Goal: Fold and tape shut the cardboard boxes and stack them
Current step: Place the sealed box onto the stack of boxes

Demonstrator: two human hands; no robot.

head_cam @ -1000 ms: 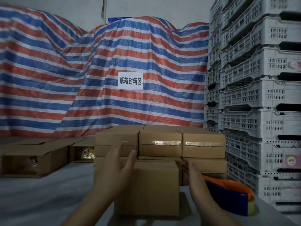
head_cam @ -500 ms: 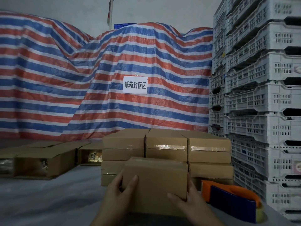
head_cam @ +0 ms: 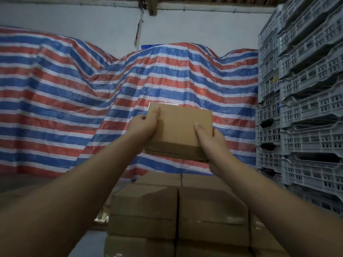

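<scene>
Two outstretched arms hold a closed cardboard box (head_cam: 179, 129) in the air above stacked boxes (head_cam: 178, 210). The left hand (head_cam: 143, 127) and right hand (head_cam: 213, 143) grip its sides; its tape is possibly hidden.

We see a plain brown box (head_cam: 178, 130) between our hands, red, blue and white stripes on the tarp (head_cam: 74, 93) behind them, pale grey crates (head_cam: 306, 108) to their right.
</scene>
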